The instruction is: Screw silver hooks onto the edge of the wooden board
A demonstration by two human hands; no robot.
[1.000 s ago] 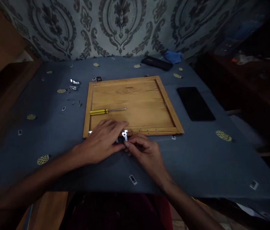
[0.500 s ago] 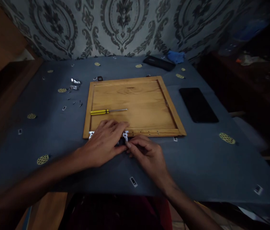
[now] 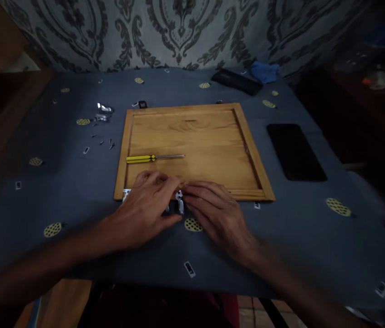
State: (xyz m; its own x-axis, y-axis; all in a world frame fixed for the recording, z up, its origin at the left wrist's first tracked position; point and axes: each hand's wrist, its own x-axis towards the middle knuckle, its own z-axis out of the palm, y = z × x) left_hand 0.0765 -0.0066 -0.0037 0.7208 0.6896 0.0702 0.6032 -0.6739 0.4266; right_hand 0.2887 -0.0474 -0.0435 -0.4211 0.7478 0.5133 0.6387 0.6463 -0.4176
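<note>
A wooden framed panel (image 3: 192, 136) lies flat on the cloth-covered table. At its near edge is a small silver metal hinge (image 3: 180, 202), partly covered by my fingers. My left hand (image 3: 148, 198) curls over the edge from the left, its fingertips at the hinge and its thumb below. From the right, my right hand (image 3: 218, 207) closes against the same hinge, fingers together and fingertips on the panel's edge. Another metal piece (image 3: 126, 194) shows at the panel's near left corner, partly behind my left wrist. On the panel rests a yellow-handled screwdriver (image 3: 141, 159).
Two loose silver hinge parts (image 3: 103, 112) lie left of the panel, with several small screws (image 3: 111, 146) nearer me. A black phone-like slab (image 3: 295, 151) lies to the right. At the back are a dark elongated case (image 3: 236, 82) and a blue cloth (image 3: 265, 72).
My right hand has shifted from a pinch on the hinge's near end to fingers laid along its side and over the panel's edge. My left hand stays nearly in place. The view has shifted slightly.
</note>
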